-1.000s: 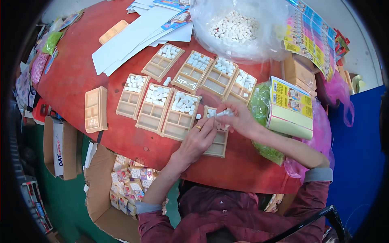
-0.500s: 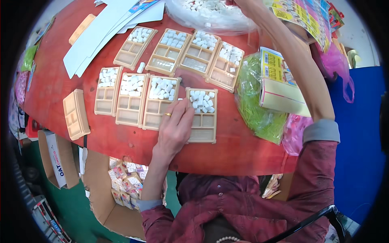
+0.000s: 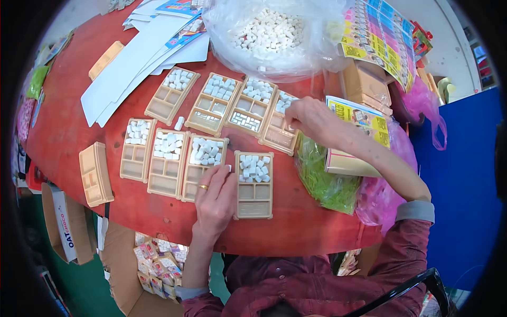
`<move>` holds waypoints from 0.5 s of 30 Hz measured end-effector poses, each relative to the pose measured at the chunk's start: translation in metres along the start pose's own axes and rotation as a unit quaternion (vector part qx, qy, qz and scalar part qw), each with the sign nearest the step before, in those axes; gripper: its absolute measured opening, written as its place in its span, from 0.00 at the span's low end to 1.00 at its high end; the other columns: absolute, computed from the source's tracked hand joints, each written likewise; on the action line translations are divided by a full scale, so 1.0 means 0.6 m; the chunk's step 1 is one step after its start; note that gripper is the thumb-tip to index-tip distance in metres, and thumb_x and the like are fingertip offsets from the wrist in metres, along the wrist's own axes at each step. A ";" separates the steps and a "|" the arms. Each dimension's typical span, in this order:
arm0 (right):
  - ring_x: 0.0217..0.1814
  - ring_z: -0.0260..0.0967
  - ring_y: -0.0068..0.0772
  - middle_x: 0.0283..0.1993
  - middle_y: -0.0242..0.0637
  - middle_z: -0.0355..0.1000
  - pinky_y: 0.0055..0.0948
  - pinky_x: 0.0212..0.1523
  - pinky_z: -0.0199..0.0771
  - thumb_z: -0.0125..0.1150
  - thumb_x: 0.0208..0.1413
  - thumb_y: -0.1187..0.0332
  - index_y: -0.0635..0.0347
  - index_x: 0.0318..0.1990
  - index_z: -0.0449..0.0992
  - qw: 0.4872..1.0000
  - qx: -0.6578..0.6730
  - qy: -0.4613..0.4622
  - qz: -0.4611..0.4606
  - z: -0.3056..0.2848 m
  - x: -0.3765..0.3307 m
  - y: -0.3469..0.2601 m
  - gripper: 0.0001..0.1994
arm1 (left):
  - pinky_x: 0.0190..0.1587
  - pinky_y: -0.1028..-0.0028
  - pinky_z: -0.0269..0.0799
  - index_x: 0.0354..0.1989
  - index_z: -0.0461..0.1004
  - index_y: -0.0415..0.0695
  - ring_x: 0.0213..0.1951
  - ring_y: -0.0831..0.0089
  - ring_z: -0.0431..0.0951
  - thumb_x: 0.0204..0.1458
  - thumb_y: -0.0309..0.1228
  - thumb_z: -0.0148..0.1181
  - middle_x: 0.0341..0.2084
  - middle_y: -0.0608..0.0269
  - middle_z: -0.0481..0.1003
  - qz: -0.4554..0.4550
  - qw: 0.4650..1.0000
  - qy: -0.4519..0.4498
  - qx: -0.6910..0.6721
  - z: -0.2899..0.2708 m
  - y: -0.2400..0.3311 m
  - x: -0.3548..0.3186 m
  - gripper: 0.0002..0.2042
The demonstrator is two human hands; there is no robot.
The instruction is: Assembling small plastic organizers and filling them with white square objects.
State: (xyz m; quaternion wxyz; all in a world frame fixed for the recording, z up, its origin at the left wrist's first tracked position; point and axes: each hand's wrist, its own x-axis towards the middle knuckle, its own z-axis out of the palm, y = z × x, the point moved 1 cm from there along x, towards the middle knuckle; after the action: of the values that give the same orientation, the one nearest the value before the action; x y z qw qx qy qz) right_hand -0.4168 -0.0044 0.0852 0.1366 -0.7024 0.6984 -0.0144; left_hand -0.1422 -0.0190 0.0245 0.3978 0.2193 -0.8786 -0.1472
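Head view. Landmark: the near tray [image 3: 253,210], flat on the red table [image 3: 296,224], white cubes [image 3: 254,168] heaped in its top compartment, lower ones bare.

Left hand [image 3: 215,196] just left of the near tray, over the edge of a front-row tray [image 3: 193,173]. Fingers bent, tips together; a white piece [image 3: 229,167] shows at them. Cannot tell whether it is gripped or only touched.

Right hand [image 3: 312,121] beyond the near tray and to its right, above a back-row tray [image 3: 277,138]. Fingers curled down; contents, if any, hidden.

Risks, my judgement. Cubes sit piled up in the near tray, so a knock from the left hand's knuckles could spill some into the bare compartments or onto the table. Front-row trays left of the near tray stand side by side; a nudge to one would likely shove its neighbour. The right forearm spans a printed booklet [image 3: 369,127] and a green packet [image 3: 327,174], right of the near tray; a low sleeve could drag either. Stray cubes [image 3: 179,123], farther off and left of the near tray, could roll if brushed.
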 end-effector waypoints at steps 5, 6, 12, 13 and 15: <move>0.35 0.72 0.50 0.27 0.45 0.70 0.43 0.35 0.72 0.56 0.40 0.79 0.63 0.23 0.73 0.993 -0.094 0.043 -0.060 0.041 -0.011 0.003 0.02 | 0.43 0.63 0.74 0.36 0.76 0.32 0.41 0.53 0.76 0.43 0.17 0.61 0.36 0.50 0.75 -0.040 0.999 0.025 0.010 -0.006 -0.008 -0.001 0.09; 0.35 0.72 0.50 0.27 0.45 0.70 0.43 0.35 0.72 0.56 0.40 0.79 0.63 0.23 0.73 0.993 -0.091 0.041 -0.062 0.044 -0.012 0.004 0.02 | 0.43 0.63 0.74 0.36 0.76 0.32 0.41 0.53 0.75 0.44 0.17 0.61 0.36 0.50 0.75 -0.053 0.998 0.025 0.008 -0.007 -0.010 -0.001 0.09; 0.35 0.71 0.49 0.28 0.46 0.69 0.43 0.33 0.72 0.55 0.43 0.76 0.63 0.24 0.72 0.986 -0.132 0.057 -0.082 0.043 -0.012 0.006 0.01 | 0.44 0.63 0.73 0.33 0.77 0.34 0.43 0.53 0.75 0.44 0.17 0.62 0.36 0.51 0.75 -0.085 0.996 0.027 0.004 -0.020 -0.014 0.000 0.07; 0.35 0.71 0.49 0.28 0.46 0.69 0.43 0.33 0.72 0.55 0.43 0.76 0.63 0.24 0.72 0.987 -0.126 0.056 -0.088 0.041 -0.015 0.006 0.01 | 0.44 0.63 0.73 0.33 0.77 0.34 0.43 0.53 0.75 0.44 0.17 0.62 0.36 0.51 0.75 -0.090 0.996 0.024 0.010 -0.019 -0.018 0.002 0.07; 0.33 0.70 0.50 0.27 0.46 0.69 0.43 0.33 0.71 0.56 0.44 0.76 0.64 0.24 0.72 0.990 -0.101 0.086 -0.055 0.023 -0.020 -0.010 0.02 | 0.44 0.63 0.72 0.35 0.77 0.35 0.42 0.53 0.75 0.43 0.18 0.63 0.35 0.52 0.76 -0.083 0.996 0.036 0.014 -0.020 -0.022 0.001 0.09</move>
State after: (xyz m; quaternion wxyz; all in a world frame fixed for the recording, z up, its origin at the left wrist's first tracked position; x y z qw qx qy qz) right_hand -0.4084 0.0100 0.0756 0.0035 -0.7463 0.6655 -0.0113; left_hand -0.1299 -0.0316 0.0267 0.4123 0.3025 -0.8445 -0.1593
